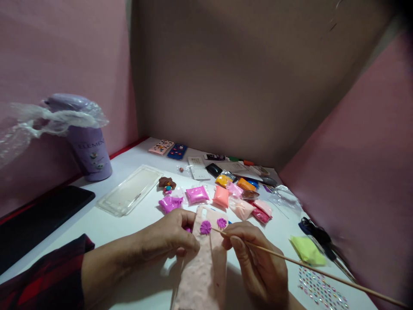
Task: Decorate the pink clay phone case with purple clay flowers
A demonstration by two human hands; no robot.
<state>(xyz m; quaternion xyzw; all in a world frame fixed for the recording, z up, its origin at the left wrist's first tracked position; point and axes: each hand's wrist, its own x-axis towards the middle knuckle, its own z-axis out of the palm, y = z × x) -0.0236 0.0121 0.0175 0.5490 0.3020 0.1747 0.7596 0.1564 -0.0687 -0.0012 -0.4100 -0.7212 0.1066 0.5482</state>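
Note:
A phone case coated in pale pink clay tilts up in front of me, with a camera cutout near its top. My left hand grips its left edge, thumb on the front. Two magenta clay flowers sit on the case: a larger flower at left and a smaller flower at right. My right hand pinches a long thin wooden skewer, whose tip touches or nearly touches the larger flower's right side. A bit of magenta clay shows by my left fingers.
Several clay packets, including a magenta packet and an orange packet, lie behind the case. A clear plastic tray, a black phone and a purple tumbler stand left; a rhinestone sheet and scissors lie right.

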